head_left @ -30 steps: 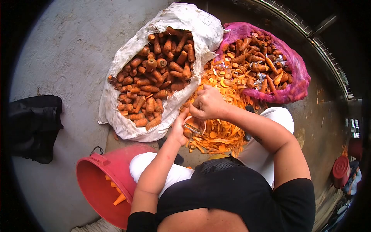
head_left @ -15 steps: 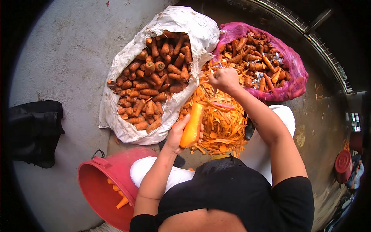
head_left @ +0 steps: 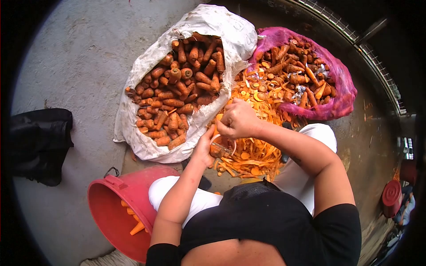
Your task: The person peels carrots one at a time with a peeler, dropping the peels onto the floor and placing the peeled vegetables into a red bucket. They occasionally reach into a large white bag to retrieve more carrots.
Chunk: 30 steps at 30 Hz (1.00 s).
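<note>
Above the peel heap (head_left: 255,157), between white sack (head_left: 146,148) and red bucket (head_left: 104,199): the right hand (head_left: 239,119), flung outward half a second ago, is back over the carrot (head_left: 216,151), its grip pinching the peeler (head_left: 223,148), seemingly starting a fresh stroke. The left hand (head_left: 205,148), grip closed, holds the carrot from beneath.
</note>
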Motion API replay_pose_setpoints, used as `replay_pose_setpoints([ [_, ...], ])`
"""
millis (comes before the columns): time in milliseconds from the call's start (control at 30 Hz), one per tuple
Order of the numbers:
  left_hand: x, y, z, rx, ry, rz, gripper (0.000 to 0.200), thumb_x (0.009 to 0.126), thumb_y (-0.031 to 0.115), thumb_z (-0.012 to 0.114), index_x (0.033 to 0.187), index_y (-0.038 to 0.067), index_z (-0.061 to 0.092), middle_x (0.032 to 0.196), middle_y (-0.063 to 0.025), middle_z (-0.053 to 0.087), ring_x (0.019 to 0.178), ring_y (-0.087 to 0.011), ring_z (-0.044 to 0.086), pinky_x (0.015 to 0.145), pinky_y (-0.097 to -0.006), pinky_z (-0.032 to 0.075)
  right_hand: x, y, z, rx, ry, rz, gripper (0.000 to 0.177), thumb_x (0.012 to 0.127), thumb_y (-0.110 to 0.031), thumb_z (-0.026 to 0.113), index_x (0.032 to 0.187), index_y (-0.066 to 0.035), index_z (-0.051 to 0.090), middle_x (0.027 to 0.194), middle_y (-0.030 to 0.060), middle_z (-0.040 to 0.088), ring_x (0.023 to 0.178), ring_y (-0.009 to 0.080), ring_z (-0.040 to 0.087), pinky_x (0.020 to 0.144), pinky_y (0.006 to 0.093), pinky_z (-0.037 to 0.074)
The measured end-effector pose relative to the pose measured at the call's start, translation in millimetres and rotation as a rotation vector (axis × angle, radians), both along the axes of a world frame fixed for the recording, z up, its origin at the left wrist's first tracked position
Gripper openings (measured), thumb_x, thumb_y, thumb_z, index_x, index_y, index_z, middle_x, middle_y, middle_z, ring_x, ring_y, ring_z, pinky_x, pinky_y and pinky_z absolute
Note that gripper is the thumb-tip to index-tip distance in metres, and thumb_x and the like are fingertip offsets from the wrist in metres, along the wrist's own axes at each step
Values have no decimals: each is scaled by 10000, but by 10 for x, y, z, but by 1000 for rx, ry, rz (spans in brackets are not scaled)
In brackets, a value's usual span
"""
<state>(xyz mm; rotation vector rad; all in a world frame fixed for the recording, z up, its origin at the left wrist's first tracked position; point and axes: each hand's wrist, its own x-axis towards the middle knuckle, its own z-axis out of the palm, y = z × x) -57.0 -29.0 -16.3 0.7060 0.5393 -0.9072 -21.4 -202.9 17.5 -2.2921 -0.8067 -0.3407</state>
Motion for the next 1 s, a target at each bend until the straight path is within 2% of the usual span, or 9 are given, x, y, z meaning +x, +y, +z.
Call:
replay_pose_setpoints([
  [133, -15, -129, 189, 0, 40, 25, 408, 975, 393, 381, 1015, 34, 571, 836, -107, 642, 709, -216, 638, 620, -337, 532, 10, -52, -86, -26, -49, 12, 329, 730, -205, 603, 419, -120, 534, 463, 30, 534, 482, 222, 491, 534, 352, 359],
  [333, -17, -94, 119, 9, -149, -63, 416, 985, 401, 343, 1044, 37, 537, 857, -111, 623, 664, -204, 625, 558, -307, 526, 77, -121, -87, -7, -15, -36, 337, 732, -230, 597, 420, -118, 535, 465, 55, 530, 467, 232, 488, 534, 355, 372],
  [533, -178, -11, 135, 11, -149, -165, 403, 983, 424, 345, 1102, 66, 488, 831, -112, 591, 649, -203, 615, 498, -318, 523, 292, -398, -118, -84, -8, -276, 338, 756, -290, 559, 478, -109, 627, 461, 100, 531, 469, 283, 524, 587, 386, 424],
  [633, -173, 22, 132, -8, -133, -159, 399, 983, 425, 353, 1120, 75, 484, 832, -116, 589, 654, -207, 617, 503, -326, 526, 310, -420, -166, -155, 5, -306, 365, 778, -308, 538, 486, -108, 631, 474, 99, 546, 474, 278, 535, 620, 378, 436],
  [800, -154, 67, 249, -87, -174, -159, 419, 985, 419, 353, 1162, 62, 482, 855, -115, 593, 703, -218, 630, 582, -349, 550, 528, -691, -227, -391, -24, -647, 452, 848, -368, 488, 496, -130, 643, 423, 38, 536, 434, 223, 538, 672, 351, 441],
  [867, -126, 64, 235, -106, -178, -103, 419, 986, 410, 359, 1175, 57, 480, 867, -114, 597, 728, -229, 636, 635, -369, 562, 525, -679, -251, -240, 123, -632, 391, 823, -347, 499, 562, -121, 682, 467, 82, 559, 440, 239, 560, 610, 360, 459],
  [933, -99, 64, 137, -31, -144, -39, 407, 987, 396, 366, 1178, 55, 480, 883, -115, 602, 740, -239, 639, 677, -387, 565, 442, -572, -81, -128, 385, -536, 379, 832, -345, 499, 593, -136, 706, 429, 58, 533, 345, 220, 497, 474, 343, 429],
  [967, -76, 66, 78, 8, -126, -9, 402, 987, 389, 369, 1180, 54, 480, 891, -115, 605, 746, -244, 641, 698, -396, 566, 425, -526, -160, -69, 351, -403, 389, 848, -334, 491, 585, -149, 711, 403, 42, 512, 278, 206, 428, 377, 326, 373],
  [1000, -53, 71, 15, 6, -107, 8, 399, 987, 381, 371, 1176, 48, 485, 898, -115, 607, 755, -247, 642, 705, -402, 566, 386, -458, -130, -110, 254, -308, 373, 830, -298, 510, 543, -145, 692, 416, 40, 518, 326, 208, 458, 458, 317, 416],
])
